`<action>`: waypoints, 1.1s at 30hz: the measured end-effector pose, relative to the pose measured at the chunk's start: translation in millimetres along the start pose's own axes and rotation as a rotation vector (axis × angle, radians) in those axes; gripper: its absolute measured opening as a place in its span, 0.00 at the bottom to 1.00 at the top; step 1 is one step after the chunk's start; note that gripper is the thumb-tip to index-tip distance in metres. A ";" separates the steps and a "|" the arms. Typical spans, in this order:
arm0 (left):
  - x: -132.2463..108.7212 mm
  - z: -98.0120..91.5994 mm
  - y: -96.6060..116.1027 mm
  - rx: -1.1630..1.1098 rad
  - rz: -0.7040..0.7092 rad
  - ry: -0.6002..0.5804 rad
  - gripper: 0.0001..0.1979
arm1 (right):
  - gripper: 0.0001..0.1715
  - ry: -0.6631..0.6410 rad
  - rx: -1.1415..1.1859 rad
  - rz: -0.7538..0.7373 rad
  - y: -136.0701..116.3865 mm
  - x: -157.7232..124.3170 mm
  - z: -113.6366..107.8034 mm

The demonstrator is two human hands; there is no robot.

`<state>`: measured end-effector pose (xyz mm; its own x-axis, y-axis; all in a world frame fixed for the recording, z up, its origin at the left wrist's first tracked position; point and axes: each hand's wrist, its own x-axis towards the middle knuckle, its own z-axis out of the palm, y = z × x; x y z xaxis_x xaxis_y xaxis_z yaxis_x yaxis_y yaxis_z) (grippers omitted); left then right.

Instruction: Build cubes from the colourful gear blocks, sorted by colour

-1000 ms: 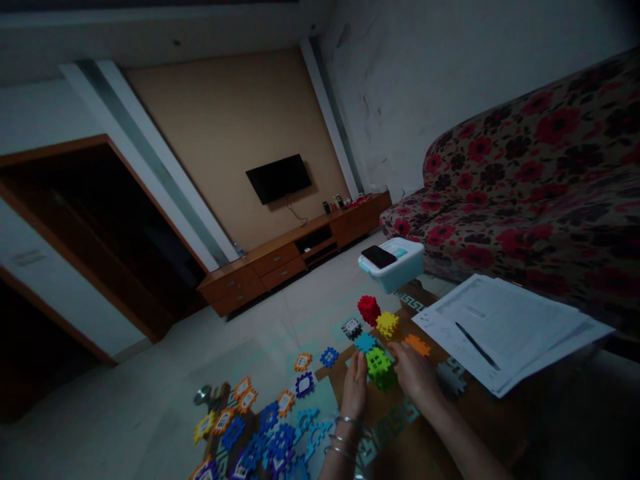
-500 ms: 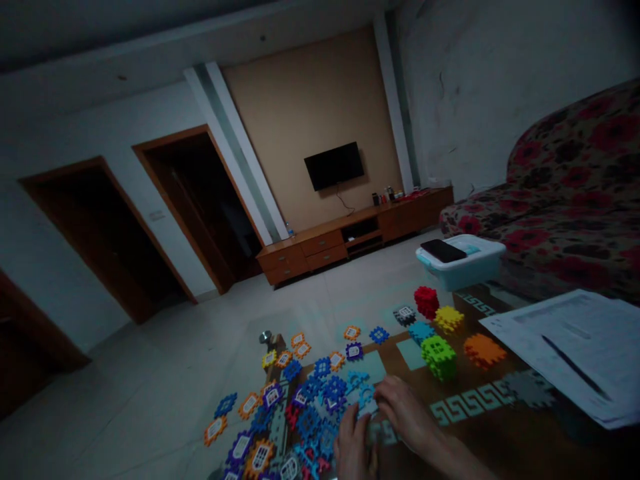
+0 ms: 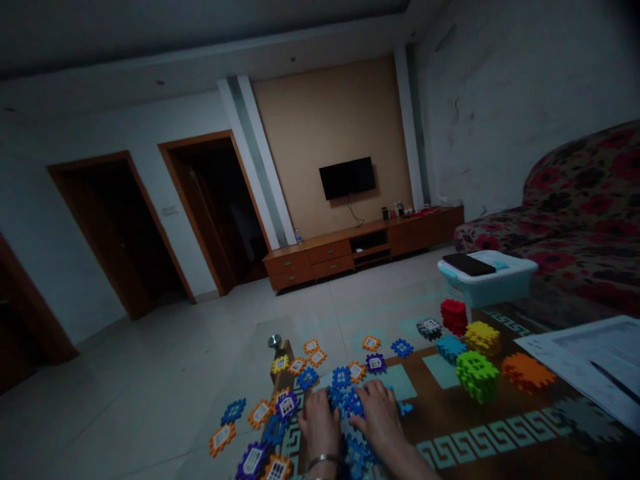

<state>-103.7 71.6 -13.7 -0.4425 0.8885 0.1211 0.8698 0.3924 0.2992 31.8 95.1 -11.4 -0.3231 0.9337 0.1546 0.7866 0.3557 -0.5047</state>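
A pile of blue interlocking plastic building tiles [image 3: 351, 402] lies on the glass-topped table, between my two hands. On the pile's left side rests my left hand [image 3: 321, 423], fingers forward and spread over the tiles. Opposite it, my right hand [image 3: 381, 415] lies over the right edge, its thumb apart from the fingers. Neither hand visibly pinches a single tile. A light-blue piece [image 3: 405, 408] pokes out beyond my right hand. Purple tiles [image 3: 287, 405] and orange tiles [image 3: 261, 414] with window prints are scattered to the left. Part of the pile is hidden beneath my hands.
To the right stand stacks of green tiles [image 3: 477, 375], orange tiles [image 3: 529, 372], yellow tiles [image 3: 483, 337] and red tiles [image 3: 454, 317]. Papers with a pen [image 3: 615, 381] lie at the far right. A phone [image 3: 469, 264] sits on a lidded box [image 3: 500, 287] beyond the table.
My hands have moved from a light-blue piece at the pile's right side to either side of the blue pile, and their fingers have spread. The camera view has shifted.
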 end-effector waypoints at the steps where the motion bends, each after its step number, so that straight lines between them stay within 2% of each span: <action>1: 0.4 -0.3 -2.8 -0.017 -0.001 -0.011 0.23 | 0.22 0.001 0.006 -0.013 0.4 0.3 0.1; 4: -2.6 -3.6 -11.8 -0.035 0.017 0.024 0.24 | 0.29 -0.012 0.042 -0.043 2.6 -0.4 -7.8; 7: -8.4 -8.5 -21.2 -0.084 0.040 0.114 0.24 | 0.34 -0.023 0.091 -0.102 5.3 -3.0 -21.4; 10: -17.7 -13.0 -30.4 -0.202 0.097 0.196 0.24 | 0.37 -0.034 0.163 -0.259 14.0 -12.5 -33.9; 12: -28.2 -17.5 -34.9 -0.309 0.139 0.199 0.25 | 0.38 -0.069 0.216 -0.380 24.8 -26.4 -40.9; 16: -58.7 -33.8 -34.0 -0.516 0.182 0.089 0.27 | 0.40 -0.196 0.280 -0.508 50.2 -69.1 -55.4; 20: -87.7 -47.1 -14.8 -0.671 0.219 -0.016 0.28 | 0.42 -0.289 0.329 -0.563 68.2 -99.5 -70.2; 23: -104.5 -45.9 6.0 -0.737 0.203 -0.150 0.29 | 0.39 -0.271 0.370 -0.492 78.8 -99.0 -77.5; 26: -115.9 -35.6 20.6 -0.731 0.199 -0.291 0.33 | 0.30 -0.171 0.388 -0.373 87.6 -87.3 -82.0; 29: -120.0 -21.0 22.5 -0.664 0.283 -0.395 0.38 | 0.23 -0.123 0.359 -0.308 92.1 -78.4 -86.1; 33: -119.3 -6.1 15.1 -0.520 0.329 -0.467 0.43 | 0.20 -0.126 0.302 -0.291 96.4 -76.1 -89.6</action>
<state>-39.1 -29.9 -17.9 0.0590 0.9936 -0.0963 0.6751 0.0313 0.7370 179.3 62.0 4.3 -0.5851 0.7773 0.2313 0.4705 0.5576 -0.6839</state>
